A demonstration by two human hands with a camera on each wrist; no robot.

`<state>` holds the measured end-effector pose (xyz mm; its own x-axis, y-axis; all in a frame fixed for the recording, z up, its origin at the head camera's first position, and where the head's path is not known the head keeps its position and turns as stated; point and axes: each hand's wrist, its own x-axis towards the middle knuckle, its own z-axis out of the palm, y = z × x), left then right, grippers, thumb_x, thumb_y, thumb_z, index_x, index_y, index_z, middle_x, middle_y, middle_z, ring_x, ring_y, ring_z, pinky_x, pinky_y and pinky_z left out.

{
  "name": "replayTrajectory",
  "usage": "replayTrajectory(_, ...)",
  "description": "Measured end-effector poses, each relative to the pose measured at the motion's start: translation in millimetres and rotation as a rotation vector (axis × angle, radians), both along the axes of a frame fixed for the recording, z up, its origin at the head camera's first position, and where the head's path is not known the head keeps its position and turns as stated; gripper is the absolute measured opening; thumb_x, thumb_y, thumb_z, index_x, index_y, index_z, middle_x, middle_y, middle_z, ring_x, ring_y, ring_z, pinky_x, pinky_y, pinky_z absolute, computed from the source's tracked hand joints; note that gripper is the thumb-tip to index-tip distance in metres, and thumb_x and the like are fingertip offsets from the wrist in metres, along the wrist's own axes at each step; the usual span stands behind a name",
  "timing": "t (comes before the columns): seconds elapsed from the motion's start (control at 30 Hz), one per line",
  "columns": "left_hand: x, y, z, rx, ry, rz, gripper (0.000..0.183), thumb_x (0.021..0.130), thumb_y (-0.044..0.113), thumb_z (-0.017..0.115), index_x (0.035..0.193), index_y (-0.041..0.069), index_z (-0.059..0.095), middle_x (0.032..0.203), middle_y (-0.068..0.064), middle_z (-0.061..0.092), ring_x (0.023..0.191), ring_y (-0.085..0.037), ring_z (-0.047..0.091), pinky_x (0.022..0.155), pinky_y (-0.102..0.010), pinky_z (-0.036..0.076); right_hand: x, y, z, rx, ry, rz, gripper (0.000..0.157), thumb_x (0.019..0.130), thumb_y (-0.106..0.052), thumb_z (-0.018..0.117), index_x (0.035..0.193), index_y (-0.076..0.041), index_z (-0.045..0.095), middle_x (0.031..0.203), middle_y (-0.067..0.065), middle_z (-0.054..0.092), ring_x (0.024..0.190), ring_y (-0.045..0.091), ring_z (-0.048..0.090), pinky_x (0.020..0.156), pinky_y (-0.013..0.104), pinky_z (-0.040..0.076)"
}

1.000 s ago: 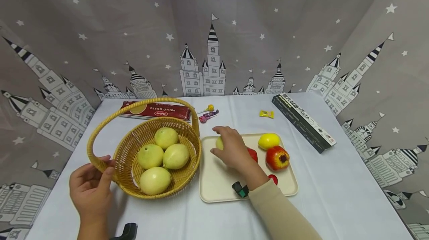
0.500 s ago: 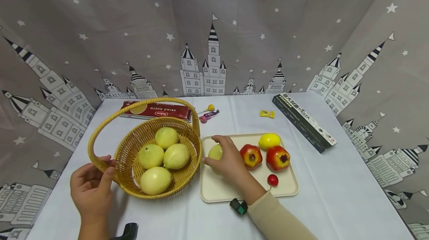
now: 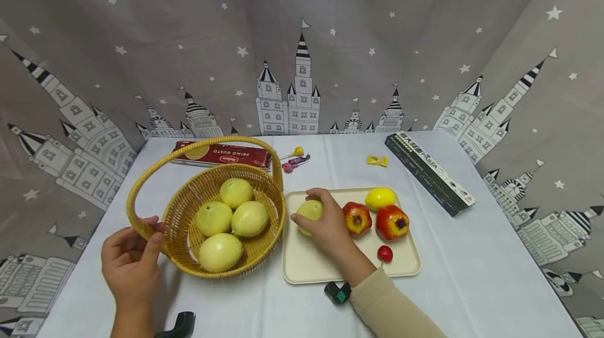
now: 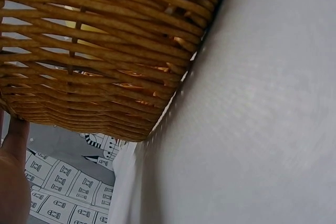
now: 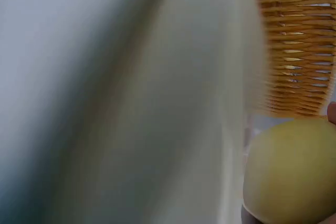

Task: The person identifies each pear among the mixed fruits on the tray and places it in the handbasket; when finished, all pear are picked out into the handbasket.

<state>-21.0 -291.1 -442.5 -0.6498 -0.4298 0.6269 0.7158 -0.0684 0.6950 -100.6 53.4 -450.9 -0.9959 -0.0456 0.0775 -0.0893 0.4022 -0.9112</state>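
Note:
My left hand [image 3: 129,264] holds the yellow wicker basket [image 3: 183,204] at the foot of its arched handle, thumb and fingers on either side. Several pale yellow-green round fruits [image 3: 219,253] lie inside the basket. Over the left part of the cream tray [image 3: 302,270], my right hand [image 3: 332,228] grips another pale yellow-green fruit [image 3: 309,210] between thumb and fingers. That fruit [image 5: 289,171] fills the lower right corner of the right wrist view, with the basket behind it. Two red pomegranates [image 3: 357,219], a yellow lemon [image 3: 380,198] and a red cherry [image 3: 385,253] sit on the tray's right side.
Behind the basket lies a red biscuit pack [image 3: 226,154]. Two lollipops [image 3: 295,163] and a small yellow wrapped sweet [image 3: 377,161] are at the back. A long dark pasta box [image 3: 429,173] lies slanted at the right. A grey castle-print curtain [image 3: 358,39] stands behind the table.
My right hand has come down and left onto the pale fruit and closed round it, uncovering the left pomegranate and the cherry. My left hand stays on the basket.

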Motion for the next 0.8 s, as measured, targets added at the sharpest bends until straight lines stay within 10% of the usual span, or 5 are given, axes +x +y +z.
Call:
replayTrajectory(0.2, 1.1, -1, 1.9, -0.001, -0.013, 0.014, 0.046, 0.077, -0.028, 0.061, 0.118, -0.018, 0.043, 0.11, -0.031, 0.061, 0.098, -0.029, 0.067, 0.089, -0.029, 0.055, 3.2, 0, 38.8, -0.064, 0.045, 0.044, 0.046, 0.071, -0.037, 0.086, 0.108, -0.025, 0.061, 0.109, -0.007, 0.061, 0.09, 0.019, 0.057, 0.072, 0.033, 0.054)
replayTrajectory(0.47, 3.3, -2, 1.3, 0.009, -0.005, 0.0, 0.046, 0.077, -0.029, 0.06, 0.118, -0.018, 0.042, 0.11, -0.031, 0.062, 0.099, -0.029, 0.067, 0.089, -0.03, 0.055, 21.4, -35, 91.8, -0.16, 0.095, 0.343, 0.044, 0.072, -0.031, 0.085, 0.109, -0.023, 0.062, 0.11, -0.006, 0.06, 0.089, 0.016, 0.059, 0.071, 0.031, 0.058)
replayTrajectory(0.8, 1.5, -2, 0.5, 0.015, 0.016, -0.034, 0.046, 0.077, -0.029, 0.059, 0.119, -0.018, 0.042, 0.111, -0.032, 0.061, 0.099, -0.03, 0.067, 0.089, -0.03, 0.055, 27.4, -85, 65.4, 0.124, 0.193, 0.48, 0.043, 0.076, -0.046, 0.078, 0.109, -0.027, 0.059, 0.114, -0.016, 0.055, 0.105, 0.001, 0.052, 0.088, 0.022, 0.049)
